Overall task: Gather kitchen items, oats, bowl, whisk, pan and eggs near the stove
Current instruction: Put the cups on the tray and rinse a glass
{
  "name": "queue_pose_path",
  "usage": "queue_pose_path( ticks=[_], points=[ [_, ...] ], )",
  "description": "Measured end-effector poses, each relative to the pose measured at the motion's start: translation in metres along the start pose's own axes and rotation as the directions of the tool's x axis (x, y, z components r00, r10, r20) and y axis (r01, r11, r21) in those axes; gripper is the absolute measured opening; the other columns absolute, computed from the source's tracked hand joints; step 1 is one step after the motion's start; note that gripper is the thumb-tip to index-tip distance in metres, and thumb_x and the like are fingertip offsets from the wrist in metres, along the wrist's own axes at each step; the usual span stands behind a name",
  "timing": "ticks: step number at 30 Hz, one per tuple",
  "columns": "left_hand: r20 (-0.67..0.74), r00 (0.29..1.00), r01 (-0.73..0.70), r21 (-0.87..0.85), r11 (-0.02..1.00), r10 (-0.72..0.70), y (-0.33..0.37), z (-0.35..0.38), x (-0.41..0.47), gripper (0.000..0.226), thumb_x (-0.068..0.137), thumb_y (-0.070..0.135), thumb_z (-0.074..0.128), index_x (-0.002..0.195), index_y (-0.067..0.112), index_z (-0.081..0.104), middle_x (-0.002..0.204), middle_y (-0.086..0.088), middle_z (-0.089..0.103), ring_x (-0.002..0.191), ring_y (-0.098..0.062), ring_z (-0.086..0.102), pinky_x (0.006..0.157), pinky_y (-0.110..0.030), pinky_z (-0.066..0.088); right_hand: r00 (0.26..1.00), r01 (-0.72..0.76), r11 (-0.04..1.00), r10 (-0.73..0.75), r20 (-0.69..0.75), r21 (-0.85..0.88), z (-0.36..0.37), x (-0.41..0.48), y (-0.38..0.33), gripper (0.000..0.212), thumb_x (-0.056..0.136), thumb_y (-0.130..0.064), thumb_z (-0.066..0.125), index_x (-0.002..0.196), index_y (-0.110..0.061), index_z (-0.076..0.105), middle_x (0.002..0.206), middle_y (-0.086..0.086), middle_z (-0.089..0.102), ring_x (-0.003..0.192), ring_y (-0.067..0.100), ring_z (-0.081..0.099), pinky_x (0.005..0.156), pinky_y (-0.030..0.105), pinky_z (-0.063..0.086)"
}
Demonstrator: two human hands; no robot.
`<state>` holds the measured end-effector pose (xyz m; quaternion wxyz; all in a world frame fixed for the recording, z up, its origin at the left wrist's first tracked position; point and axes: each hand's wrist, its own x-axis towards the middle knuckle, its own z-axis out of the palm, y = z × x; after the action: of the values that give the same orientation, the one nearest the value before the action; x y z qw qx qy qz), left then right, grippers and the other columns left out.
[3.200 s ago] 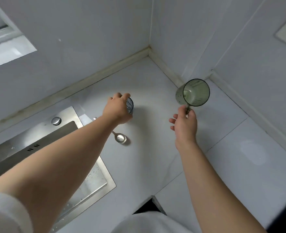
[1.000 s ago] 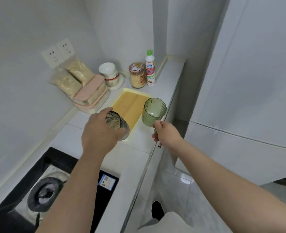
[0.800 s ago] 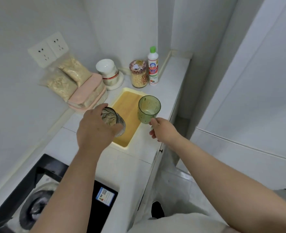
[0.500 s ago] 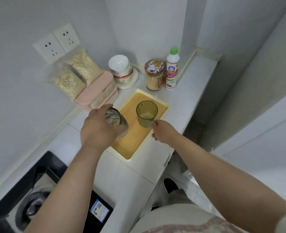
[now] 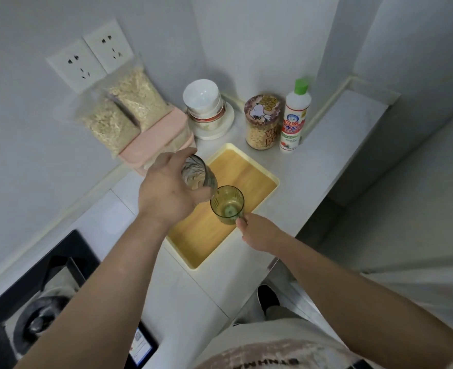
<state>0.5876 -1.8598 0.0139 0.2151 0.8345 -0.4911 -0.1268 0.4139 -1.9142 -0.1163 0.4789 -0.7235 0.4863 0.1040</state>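
As both hover over tray (image 5: 237, 169) | left hand (image 5: 166, 195) grips glass (image 5: 198, 174) | right hand (image 5: 258, 231) pinches cup (image 5: 226, 209)

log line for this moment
left hand: grips glass cup above tray | right hand: holds green measuring cup by handle, over tray, contact unclear | oat bags: against wall | stove: lower left
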Motion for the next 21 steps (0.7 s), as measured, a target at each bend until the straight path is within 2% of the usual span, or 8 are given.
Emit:
queue_pose_path(
  ticks=[5, 10, 12, 15, 18, 21],
  points=[
    [0.08, 0.988, -0.131, -0.005, 0.991, 0.131, 0.034, 0.023, 0.026, 0.085, 0.065, 0.044, 0.082, 0.142, 0.036, 0.046, 0.135, 0.004, 0.048, 0.125, -0.018, 0.047, 0.096, -0.033, 0.043, 1.0, 0.006, 0.999, -0.007, 0.014, 0.04, -0.01, -0.001, 0.006, 0.048, 0.106, -0.042, 0.029, 0.128, -0.005, 0.051, 0.125, 0.014, 0.06, 0.12, 0.029, 0.055, 0.09, 0.032, 0.039],
    [0.279, 0.922, -0.289, 0.03, 0.957, 0.27, 0.069, 0.064, 0.053, 0.089, 0.067, 0.046, 0.079, 0.146, 0.036, 0.039, 0.138, 0.002, 0.044, 0.128, -0.022, 0.044, 0.1, -0.034, 0.041, 0.999, 0.038, 0.997, -0.039, 0.018, 0.07, -0.017, -0.009, 0.011, 0.053, 0.104, -0.044, 0.036, 0.146, -0.012, 0.038, 0.142, 0.011, 0.051, 0.13, 0.027, 0.048, 0.098, 0.034, 0.038],
    [0.36, 0.894, -0.309, 0.062, 0.949, 0.268, 0.078, 0.085, 0.064, 0.092, 0.068, 0.046, 0.08, 0.148, 0.034, 0.037, 0.138, -0.001, 0.043, 0.127, -0.025, 0.044, 0.101, -0.038, 0.044, 0.999, 0.04, 0.995, -0.041, 0.016, 0.092, -0.019, -0.011, 0.014, 0.053, 0.102, -0.044, 0.041, 0.146, -0.015, 0.037, 0.14, 0.008, 0.053, 0.127, 0.025, 0.05, 0.091, 0.03, 0.038],
    [0.454, 0.861, -0.314, 0.122, 0.941, 0.229, 0.081, 0.112, 0.076, 0.094, 0.069, 0.046, 0.08, 0.149, 0.031, 0.034, 0.139, -0.004, 0.043, 0.127, -0.028, 0.046, 0.099, -0.041, 0.047, 1.0, 0.02, 0.995, -0.02, -0.006, 0.097, -0.018, -0.01, 0.02, 0.051, 0.1, -0.043, 0.044, 0.144, -0.019, 0.039, 0.126, 0.008, 0.061, 0.116, 0.024, 0.057, 0.086, 0.03, 0.043],
    [0.479, 0.853, -0.314, 0.155, 0.937, 0.207, 0.075, 0.13, 0.083, 0.094, 0.07, 0.046, 0.079, 0.15, 0.029, 0.033, 0.144, -0.004, 0.041, 0.129, -0.029, 0.045, 0.099, -0.039, 0.047, 1.0, 0.025, 0.997, -0.023, -0.02, 0.073, -0.014, -0.008, 0.029, 0.049, 0.099, -0.042, 0.043, 0.143, -0.021, 0.038, 0.116, 0.009, 0.066, 0.113, 0.025, 0.059, 0.093, 0.037, 0.048],
    [0.503, 0.843, -0.32, 0.184, 0.929, 0.19, 0.071, 0.142, 0.086, 0.095, 0.071, 0.047, 0.078, 0.15, 0.028, 0.031, 0.143, -0.005, 0.043, 0.129, -0.03, 0.046, 0.098, -0.04, 0.048, 0.999, 0.029, 0.995, -0.028, -0.015, 0.1, -0.013, -0.01, 0.032, 0.05, 0.099, -0.041, 0.044, 0.144, -0.023, 0.036, 0.12, 0.008, 0.065, 0.115, 0.025, 0.058, 0.097, 0.039, 0.046]
  ],
)
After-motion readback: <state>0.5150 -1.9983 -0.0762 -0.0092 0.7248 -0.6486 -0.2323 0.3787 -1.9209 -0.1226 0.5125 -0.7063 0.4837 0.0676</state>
